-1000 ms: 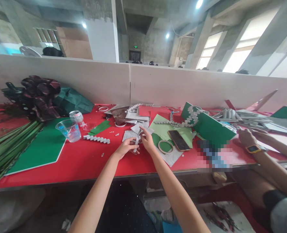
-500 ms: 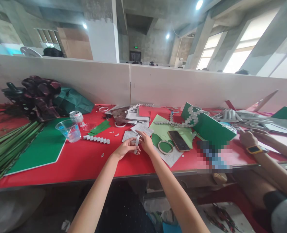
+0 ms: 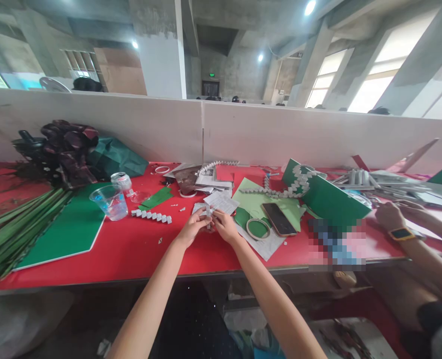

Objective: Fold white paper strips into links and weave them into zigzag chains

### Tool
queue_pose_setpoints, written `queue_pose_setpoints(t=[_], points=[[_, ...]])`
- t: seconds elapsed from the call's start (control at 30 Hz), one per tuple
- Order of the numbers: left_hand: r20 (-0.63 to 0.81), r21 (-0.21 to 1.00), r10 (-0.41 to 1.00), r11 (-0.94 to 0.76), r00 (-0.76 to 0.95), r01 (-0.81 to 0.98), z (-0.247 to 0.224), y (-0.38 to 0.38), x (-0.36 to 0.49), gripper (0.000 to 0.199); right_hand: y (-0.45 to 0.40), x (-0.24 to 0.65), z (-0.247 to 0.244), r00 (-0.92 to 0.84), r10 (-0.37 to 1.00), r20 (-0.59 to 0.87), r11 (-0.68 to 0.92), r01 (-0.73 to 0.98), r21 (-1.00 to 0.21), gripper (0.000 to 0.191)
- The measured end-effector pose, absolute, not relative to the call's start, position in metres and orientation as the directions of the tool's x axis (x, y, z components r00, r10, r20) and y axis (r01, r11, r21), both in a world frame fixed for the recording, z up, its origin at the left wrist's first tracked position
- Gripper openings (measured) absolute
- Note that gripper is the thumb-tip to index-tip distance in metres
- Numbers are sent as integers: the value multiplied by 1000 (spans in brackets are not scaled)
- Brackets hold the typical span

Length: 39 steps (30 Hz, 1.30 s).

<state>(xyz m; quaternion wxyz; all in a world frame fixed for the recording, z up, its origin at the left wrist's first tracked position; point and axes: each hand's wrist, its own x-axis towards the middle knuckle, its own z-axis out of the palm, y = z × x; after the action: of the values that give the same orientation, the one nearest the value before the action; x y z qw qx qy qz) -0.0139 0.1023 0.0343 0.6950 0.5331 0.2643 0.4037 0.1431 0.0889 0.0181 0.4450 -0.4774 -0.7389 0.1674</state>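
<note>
White strip (image 3: 208, 211) is pinched by left hand (image 3: 191, 227) and right hand (image 3: 224, 226), held close together. Folding appears in hand; next move likely calls for even pressure

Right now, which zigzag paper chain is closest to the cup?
The short chain beside the clear cup. The back chain, by white papers, and long chain, over the light-green sheet, are farther away.

Head cam, fwd/down over tbl (image 3: 131, 259)

Cup (image 3: 110, 203) left of the paper strip (image 3: 208, 212), phone (image 3: 279, 219) on sheet (image 3: 256, 200) to the right
</note>
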Motion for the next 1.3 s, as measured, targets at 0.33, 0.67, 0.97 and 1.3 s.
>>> queue_pose_setpoints(t=[0.33, 0.67, 0.97, 1.3], points=[[29, 959, 732, 171, 681, -225, 32, 103, -21, 63, 97, 146, 19, -55, 842, 537, 482, 525, -702, 23], [35, 962, 706, 167, 707, -214, 34, 102, -20, 29, 98, 153, 19, -100, 779, 619, 538, 613, -579, 28], [35, 989, 695, 80, 718, -125, 28, 106, -19, 34, 100, 151, 16, -59, 815, 577, 469, 652, -596, 29], [33, 987, 721, 87, 692, -138, 33, 100, -19, 34, 97, 148, 17, -117, 810, 575, 511, 622, -593, 27]])
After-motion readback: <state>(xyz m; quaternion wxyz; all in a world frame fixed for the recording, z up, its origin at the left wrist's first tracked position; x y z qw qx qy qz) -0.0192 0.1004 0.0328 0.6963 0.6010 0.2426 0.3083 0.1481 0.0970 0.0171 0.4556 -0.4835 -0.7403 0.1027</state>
